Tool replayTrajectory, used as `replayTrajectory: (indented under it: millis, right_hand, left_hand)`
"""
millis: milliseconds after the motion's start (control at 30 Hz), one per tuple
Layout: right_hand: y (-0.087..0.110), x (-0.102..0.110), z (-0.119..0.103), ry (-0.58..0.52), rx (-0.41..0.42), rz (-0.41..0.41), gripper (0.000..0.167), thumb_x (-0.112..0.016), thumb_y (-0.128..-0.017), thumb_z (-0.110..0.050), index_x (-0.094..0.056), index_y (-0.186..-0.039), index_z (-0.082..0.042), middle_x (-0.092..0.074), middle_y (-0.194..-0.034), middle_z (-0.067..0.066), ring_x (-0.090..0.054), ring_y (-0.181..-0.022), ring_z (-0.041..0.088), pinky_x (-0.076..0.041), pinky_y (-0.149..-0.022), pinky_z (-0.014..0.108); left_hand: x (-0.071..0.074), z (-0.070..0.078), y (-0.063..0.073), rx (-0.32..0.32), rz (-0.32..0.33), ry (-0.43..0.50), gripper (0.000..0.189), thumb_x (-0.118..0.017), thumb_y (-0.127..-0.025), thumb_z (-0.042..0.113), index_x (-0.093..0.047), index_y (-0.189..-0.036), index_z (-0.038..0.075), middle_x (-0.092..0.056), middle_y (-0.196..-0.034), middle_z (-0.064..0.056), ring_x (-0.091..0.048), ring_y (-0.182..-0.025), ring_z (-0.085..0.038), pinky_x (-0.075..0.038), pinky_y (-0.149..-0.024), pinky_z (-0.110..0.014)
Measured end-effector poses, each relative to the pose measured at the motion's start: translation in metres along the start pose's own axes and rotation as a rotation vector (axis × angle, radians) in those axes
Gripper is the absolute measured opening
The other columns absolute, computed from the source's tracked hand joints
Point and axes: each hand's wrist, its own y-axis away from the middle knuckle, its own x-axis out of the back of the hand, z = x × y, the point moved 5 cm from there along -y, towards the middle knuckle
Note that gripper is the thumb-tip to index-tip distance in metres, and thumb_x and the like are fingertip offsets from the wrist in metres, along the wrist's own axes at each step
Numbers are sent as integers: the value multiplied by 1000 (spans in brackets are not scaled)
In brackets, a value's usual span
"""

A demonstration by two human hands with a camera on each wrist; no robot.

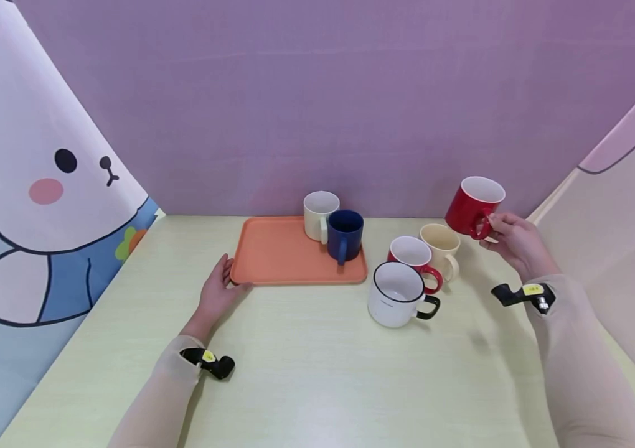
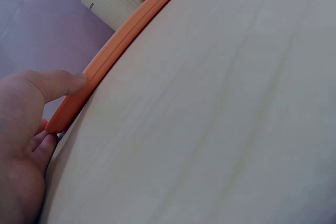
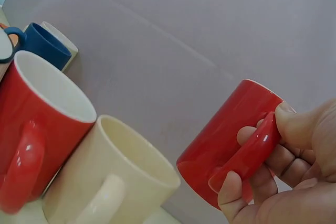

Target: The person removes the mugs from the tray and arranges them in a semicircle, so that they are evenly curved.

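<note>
My right hand [image 1: 516, 239] holds a red mug [image 1: 473, 208] by its handle, raised off the table at the right; its white inside shows. In the right wrist view, fingers pass through the handle and the thumb lies on its top. A cream-yellow mug [image 1: 439, 244] stands below and left of it, beside a second red mug [image 1: 409, 250]. My left hand [image 1: 220, 290] holds the near left corner of an orange tray [image 1: 278, 249], thumb on the front rim, fingers at the left side. On the tray's right part stand a pale ribbed mug [image 1: 315, 219] and a dark blue mug [image 1: 344, 235].
A white mug [image 1: 393, 305] with a black rim and black handle stands in front of the second red mug. The light wooden table [image 1: 295, 373] meets a purple backdrop [image 1: 317, 112] behind the tray. Side panels, the left with a cartoon figure [image 1: 43, 230], flank the table.
</note>
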Motion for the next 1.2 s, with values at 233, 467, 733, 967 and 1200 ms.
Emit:
replayTrajectory:
  millis: [233, 467, 733, 967, 1200]
  right_hand:
    - [5, 16, 8, -19, 2, 11, 23, -53, -102, -3, -67, -83, -3, -69, -80, 8, -64, -73, 18, -58, -64, 28]
    - [13, 33, 19, 24, -14, 38, 22, -53, -102, -5, -69, -87, -5, -66, -82, 6, -63, -75, 18, -59, -66, 28]
    - [19, 43, 36, -12, -2, 16, 24, -51, -102, -3, -67, -85, -4, -68, -79, 7, -65, -74, 17, -58, -65, 27]
    - [27, 48, 49, 44, -43, 49, 22, -53, -102, -6, -67, -85, -7, -65, -80, 3, -63, -75, 16, -58, -67, 27]
    - [34, 49, 58, 67, -52, 51, 24, -52, -103, -6, -67, -84, -7, -65, -80, 2, -63, -76, 15, -58, -68, 26]
  left_hand:
    - [-1, -3, 0, 14, 1, -6, 97, -73, -90, 11, -5, -159, 1, -26, -159, -22, -29, -145, -35, -28, -119, -42]
    - [-2, -3, -3, 5, -4, 8, 99, -75, -89, 13, -4, -159, 1, -25, -159, -23, -29, -145, -36, -28, -120, -43]
    - [-2, -4, -4, 11, 1, 9, 98, -74, -89, 10, -6, -159, 0, -25, -159, -23, -29, -145, -36, -29, -119, -43]
    - [-1, -2, -3, 12, 7, -3, 97, -73, -90, 9, -5, -159, 0, -25, -159, -23, -29, -145, -35, -28, -120, -42]
    - [-2, 1, -2, -2, 5, 3, 97, -73, -90, 7, -4, -158, -1, -24, -159, -25, -28, -145, -37, -27, -120, -42]
